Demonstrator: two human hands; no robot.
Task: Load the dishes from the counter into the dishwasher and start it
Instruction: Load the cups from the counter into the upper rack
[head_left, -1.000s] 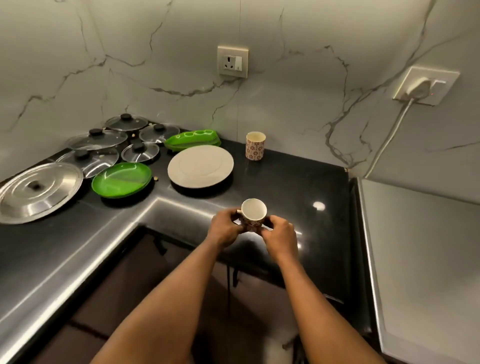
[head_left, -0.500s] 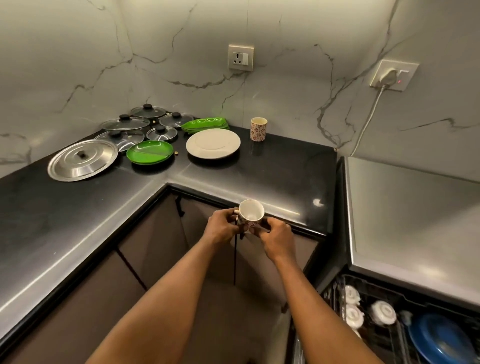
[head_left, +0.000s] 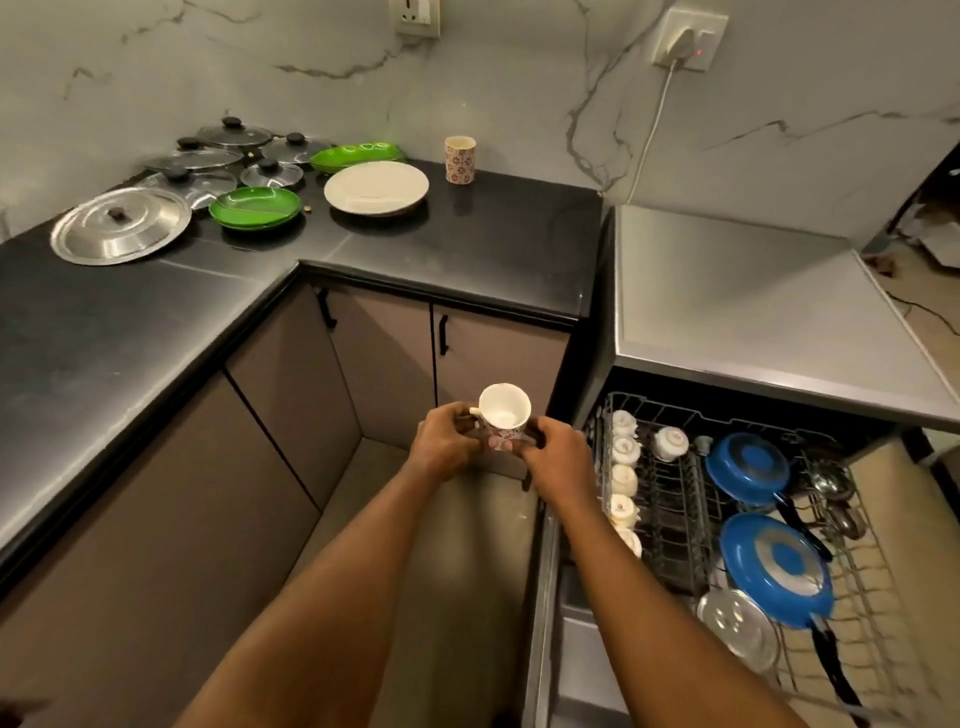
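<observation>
A white cup with a red flower pattern (head_left: 504, 410) is held upright in front of the lower cabinets, off the counter. My left hand (head_left: 441, 441) grips its left side by the handle and my right hand (head_left: 558, 457) holds its right side. To the right the dishwasher's pulled-out rack (head_left: 675, 499) holds several white cups (head_left: 623, 462), two blue pans (head_left: 748, 467) and a steel lid (head_left: 737, 629). On the black counter (head_left: 467, 244) stand a second patterned cup (head_left: 460, 158), a white plate (head_left: 376, 187) and a green plate (head_left: 255, 207).
At the counter's back left lie several glass lids (head_left: 223, 156), a large steel lid (head_left: 120, 224) and a green tray (head_left: 358, 155). The dishwasher's grey top (head_left: 737, 301) juts out over the rack. A plugged-in cable (head_left: 654, 119) runs down the marble wall.
Both hands have carried the cup back off the counter edge and down toward the cabinets. The view has swung right and down, bringing the open dishwasher rack fully into sight.
</observation>
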